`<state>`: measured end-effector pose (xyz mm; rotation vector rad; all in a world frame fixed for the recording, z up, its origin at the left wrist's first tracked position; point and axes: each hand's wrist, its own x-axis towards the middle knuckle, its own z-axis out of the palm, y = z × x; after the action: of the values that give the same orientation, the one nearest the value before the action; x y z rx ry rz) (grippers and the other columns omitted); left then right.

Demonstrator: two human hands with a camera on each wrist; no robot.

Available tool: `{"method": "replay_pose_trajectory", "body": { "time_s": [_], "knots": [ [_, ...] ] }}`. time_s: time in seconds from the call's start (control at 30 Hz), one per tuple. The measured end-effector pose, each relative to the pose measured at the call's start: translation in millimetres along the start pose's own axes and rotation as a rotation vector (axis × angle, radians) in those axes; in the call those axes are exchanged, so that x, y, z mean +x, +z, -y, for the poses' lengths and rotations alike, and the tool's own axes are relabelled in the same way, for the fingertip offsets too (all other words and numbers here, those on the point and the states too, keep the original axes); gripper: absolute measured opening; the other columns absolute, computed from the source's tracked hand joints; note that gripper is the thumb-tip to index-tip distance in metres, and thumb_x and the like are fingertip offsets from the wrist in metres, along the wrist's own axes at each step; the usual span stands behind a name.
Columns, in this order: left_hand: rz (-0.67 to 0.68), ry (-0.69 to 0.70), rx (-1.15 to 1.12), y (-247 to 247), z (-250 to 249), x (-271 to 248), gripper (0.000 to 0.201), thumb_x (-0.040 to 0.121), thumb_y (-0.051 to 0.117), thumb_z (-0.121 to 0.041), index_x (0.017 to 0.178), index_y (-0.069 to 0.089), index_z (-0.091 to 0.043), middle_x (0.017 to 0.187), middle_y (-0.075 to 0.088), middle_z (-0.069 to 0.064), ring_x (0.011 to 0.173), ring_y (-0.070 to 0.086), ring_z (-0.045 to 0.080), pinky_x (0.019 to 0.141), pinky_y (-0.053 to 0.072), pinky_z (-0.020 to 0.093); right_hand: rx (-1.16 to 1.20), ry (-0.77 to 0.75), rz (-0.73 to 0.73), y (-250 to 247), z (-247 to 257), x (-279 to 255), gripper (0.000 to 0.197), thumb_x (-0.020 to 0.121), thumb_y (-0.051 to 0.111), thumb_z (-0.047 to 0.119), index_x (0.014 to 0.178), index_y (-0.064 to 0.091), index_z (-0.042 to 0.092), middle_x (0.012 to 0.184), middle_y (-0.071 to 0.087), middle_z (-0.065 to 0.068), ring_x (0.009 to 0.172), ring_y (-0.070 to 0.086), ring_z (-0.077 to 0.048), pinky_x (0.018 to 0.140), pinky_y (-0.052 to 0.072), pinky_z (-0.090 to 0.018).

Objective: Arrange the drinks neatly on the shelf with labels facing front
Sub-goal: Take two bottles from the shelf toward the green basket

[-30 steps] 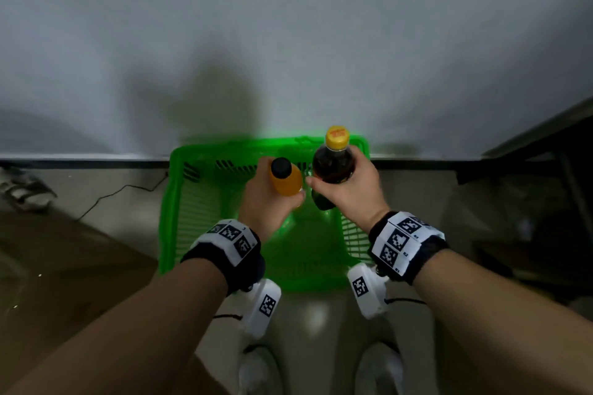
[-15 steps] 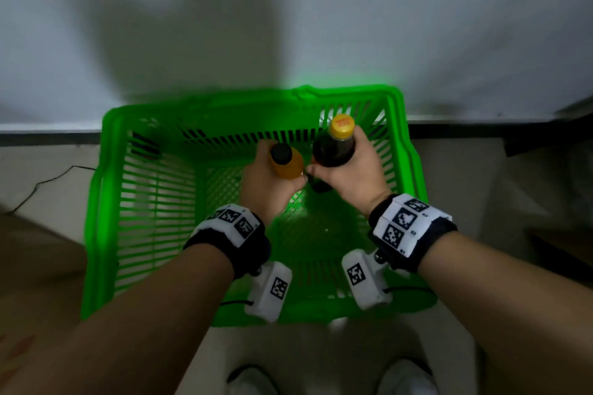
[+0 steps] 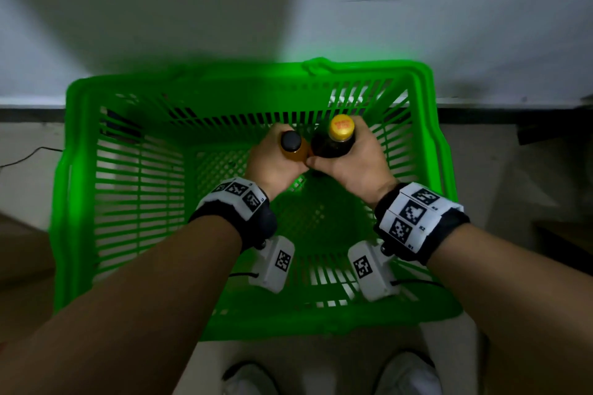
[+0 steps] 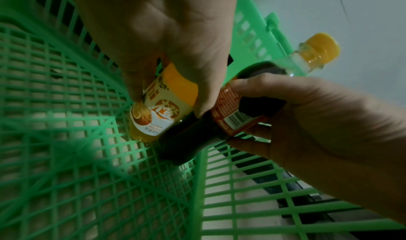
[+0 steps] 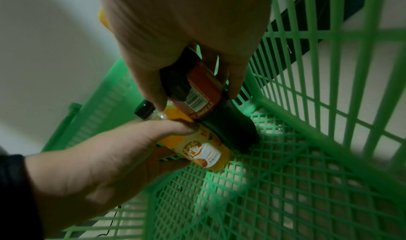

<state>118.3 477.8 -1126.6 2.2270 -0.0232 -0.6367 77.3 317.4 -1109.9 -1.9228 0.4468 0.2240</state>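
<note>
Two bottles in our hands, centre frame inside the green basket [image 3: 86,170]: left hand [image 3: 272,167] wraps the orange drink [image 3: 293,151], right hand [image 3: 353,163] the dark soda [image 3: 332,144]. Touching bottles could knock or slip.

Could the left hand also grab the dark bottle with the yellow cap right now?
Probably not: the left hand already grips the orange juice bottle, and the right hand wraps the dark yellow-capped bottle.

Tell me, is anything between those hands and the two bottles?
No. The left hand already grips the orange bottle, the right hand the dark bottle, both inside the green basket.
</note>
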Motion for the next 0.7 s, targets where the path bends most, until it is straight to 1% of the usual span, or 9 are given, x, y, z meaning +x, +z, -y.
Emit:
{"method": "replay_pose_trajectory", "body": {
  "time_s": [0.07, 0.17, 0.33, 0.4, 0.43, 0.5, 0.57, 0.63, 0.7],
  "knots": [
    [-0.005, 0.018, -0.04, 1.8, 3.9, -0.8, 0.032, 0.072, 0.084, -0.015, 0.081, 0.054, -0.014, 0.074, 0.056, -0.003, 0.074, 0.057, 0.026, 0.058, 0.032, 0.026, 0.005, 0.002, 0.002, -1.1, 0.2, 2.3, 0.064, 0.064, 0.097, 0.013, 0.103, 0.049, 0.032, 0.093, 0.063, 0.018, 0.075, 0.058, 0.023, 0.072, 0.042, 0.001],
    [-0.007, 0.015, -0.098, 4.2, 9.3, 0.4, 0.033, 0.075, 0.083, -0.014, 0.095, 0.056, -0.007, 0.084, 0.057, 0.001, 0.078, 0.053, 0.02, 0.066, 0.034, 0.026, 0.012, -0.013, 0.005, -1.0, 0.5, 4.0, 0.063, 0.065, 0.097, 0.015, 0.105, 0.05, 0.029, 0.092, 0.063, 0.017, 0.078, 0.06, 0.012, 0.075, 0.044, -0.006],
    [-0.029, 0.023, -0.06, 2.3, 2.2, 1.4, 0.023, 0.064, 0.07, -0.028, 0.075, 0.052, -0.018, 0.066, 0.056, -0.001, 0.061, 0.052, 0.014, 0.054, 0.035, 0.028, -0.006, -0.056, -0.038, 4.0, -2.9, -0.2, 0.064, 0.065, 0.097, 0.022, 0.109, 0.051, 0.028, 0.092, 0.062, 0.019, 0.085, 0.059, 0.006, 0.083, 0.048, -0.019],
    [-0.043, 0.023, -0.067, 2.5, 3.5, -0.2, 0.024, 0.061, 0.068, -0.032, 0.072, 0.049, -0.024, 0.067, 0.057, -0.006, 0.062, 0.054, 0.007, 0.056, 0.037, 0.028, -0.01, -0.052, -0.048, 2.4, -2.9, -2.0, 0.065, 0.065, 0.098, 0.025, 0.11, 0.051, 0.028, 0.092, 0.062, 0.02, 0.084, 0.059, 0.011, 0.083, 0.048, -0.015],
    [-0.038, 0.021, -0.056, 2.8, 5.1, -1.2, 0.027, 0.063, 0.072, -0.032, 0.076, 0.049, -0.027, 0.071, 0.059, -0.007, 0.067, 0.058, 0.01, 0.057, 0.038, 0.028, -0.015, -0.054, -0.044, 0.1, -2.3, -2.9, 0.066, 0.065, 0.098, 0.025, 0.112, 0.051, 0.027, 0.093, 0.061, 0.021, 0.082, 0.059, 0.016, 0.082, 0.047, -0.01],
    [-0.03, -0.005, -0.047, 3.2, 10.8, -2.8, 0.043, 0.071, 0.083, -0.027, 0.105, 0.057, -0.026, 0.094, 0.067, -0.003, 0.088, 0.065, 0.019, 0.074, 0.045, 0.029, -0.034, -0.063, -0.026, -5.4, 2.0, -5.6, 0.071, 0.066, 0.097, 0.025, 0.12, 0.051, 0.025, 0.096, 0.061, 0.021, 0.084, 0.057, 0.021, 0.08, 0.043, -0.002],
    [-0.022, -0.038, -0.077, -1.1, 14.0, -6.0, 0.086, 0.072, 0.09, -0.021, 0.145, 0.044, -0.019, 0.123, 0.067, 0.002, 0.112, 0.062, 0.021, 0.097, 0.047, 0.032, -0.058, -0.072, 0.006, -12.0, 8.7, -8.8, 0.079, 0.067, 0.097, 0.023, 0.13, 0.05, 0.02, 0.101, 0.06, 0.021, 0.093, 0.061, 0.01, 0.087, 0.044, -0.004],
    [0.012, -0.057, -0.088, -9.4, 13.5, -9.6, 0.104, 0.072, 0.093, -0.021, 0.155, 0.031, -0.017, 0.135, 0.064, 0.003, 0.124, 0.06, 0.022, 0.108, 0.044, 0.037, -0.088, -0.091, 0.023, -19.6, 16.7, -11.8, 0.084, 0.068, 0.096, 0.023, 0.137, 0.048, 0.018, 0.107, 0.061, 0.019, 0.103, 0.062, -0.006, 0.092, 0.043, -0.008],
    [0.007, -0.065, -0.05, -20.3, 11.1, -14.1, 0.104, 0.073, 0.092, -0.025, 0.157, 0.03, -0.02, 0.142, 0.06, 0.006, 0.13, 0.057, 0.024, 0.112, 0.043, 0.038, -0.117, -0.111, 0.027, -26.8, 25.4, -14.6, 0.087, 0.068, 0.096, 0.025, 0.14, 0.047, 0.018, 0.117, 0.063, 0.01, 0.112, 0.06, -0.01, 0.093, 0.04, -0.01]
  ]
}}
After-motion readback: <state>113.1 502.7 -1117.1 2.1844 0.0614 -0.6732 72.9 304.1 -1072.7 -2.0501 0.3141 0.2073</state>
